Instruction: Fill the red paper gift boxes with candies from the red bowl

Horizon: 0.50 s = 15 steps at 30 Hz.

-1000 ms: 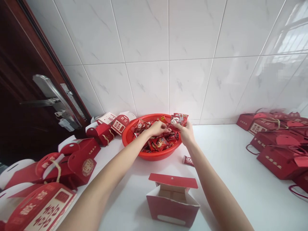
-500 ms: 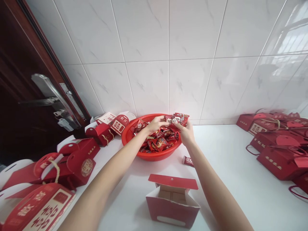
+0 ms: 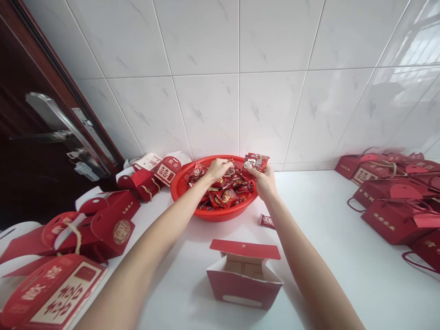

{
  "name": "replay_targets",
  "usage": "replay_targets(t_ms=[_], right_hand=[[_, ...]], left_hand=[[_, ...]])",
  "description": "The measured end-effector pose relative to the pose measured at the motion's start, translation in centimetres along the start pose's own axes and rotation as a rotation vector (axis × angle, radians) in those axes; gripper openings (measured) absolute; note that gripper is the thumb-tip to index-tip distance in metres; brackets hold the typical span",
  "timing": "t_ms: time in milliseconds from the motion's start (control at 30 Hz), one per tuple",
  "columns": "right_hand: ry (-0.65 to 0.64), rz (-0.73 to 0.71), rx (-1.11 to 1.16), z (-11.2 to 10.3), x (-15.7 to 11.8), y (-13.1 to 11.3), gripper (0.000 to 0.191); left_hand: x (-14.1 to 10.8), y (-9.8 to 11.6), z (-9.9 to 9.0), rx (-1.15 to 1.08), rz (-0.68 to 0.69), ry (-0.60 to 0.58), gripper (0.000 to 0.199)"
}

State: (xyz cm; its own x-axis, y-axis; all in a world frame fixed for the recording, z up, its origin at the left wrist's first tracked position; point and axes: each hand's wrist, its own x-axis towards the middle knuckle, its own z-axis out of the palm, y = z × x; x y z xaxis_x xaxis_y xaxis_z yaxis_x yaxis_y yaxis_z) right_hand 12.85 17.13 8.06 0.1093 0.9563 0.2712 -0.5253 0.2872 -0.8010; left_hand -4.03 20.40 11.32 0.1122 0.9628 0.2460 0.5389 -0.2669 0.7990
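Observation:
My right hand (image 3: 265, 182) pinches red wrapped candy packets (image 3: 256, 161) above the right rim of the basket, their printed faces showing. Over the middle of the red plastic basket (image 3: 220, 214), my left hand (image 3: 219, 169) has its fingers closed on a red candy packet (image 3: 231, 171), partly hidden by the fingers. Many red-wrapped sweets (image 3: 228, 197) fill the basket. Nearer to me stands an open red gift box (image 3: 244, 288), its lid flap raised and its white inside showing. One small wrapped candy (image 3: 266, 221) lies on the white table beside my right forearm.
Red gift boxes (image 3: 113, 224) with rope handles line the left side. More red boxes (image 3: 392, 222) are grouped at the right. Behind the basket rises a tiled wall (image 3: 206, 110). A dark door with a metal handle (image 3: 68, 123) is at the left.
My left hand has drawn away from the packets in my right hand, leftward over the basket. The right hand still holds its packets. The whole view has shifted slightly.

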Motion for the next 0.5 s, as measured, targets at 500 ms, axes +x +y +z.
replay_targets(t_ms=[500], right_hand=[[-0.159, 0.17, 0.093, -1.0, 0.4, -1.3, 0.034]], left_hand=[[-3.2, 3.4, 2.8, 0.8, 0.217, -0.82, 0.02]])
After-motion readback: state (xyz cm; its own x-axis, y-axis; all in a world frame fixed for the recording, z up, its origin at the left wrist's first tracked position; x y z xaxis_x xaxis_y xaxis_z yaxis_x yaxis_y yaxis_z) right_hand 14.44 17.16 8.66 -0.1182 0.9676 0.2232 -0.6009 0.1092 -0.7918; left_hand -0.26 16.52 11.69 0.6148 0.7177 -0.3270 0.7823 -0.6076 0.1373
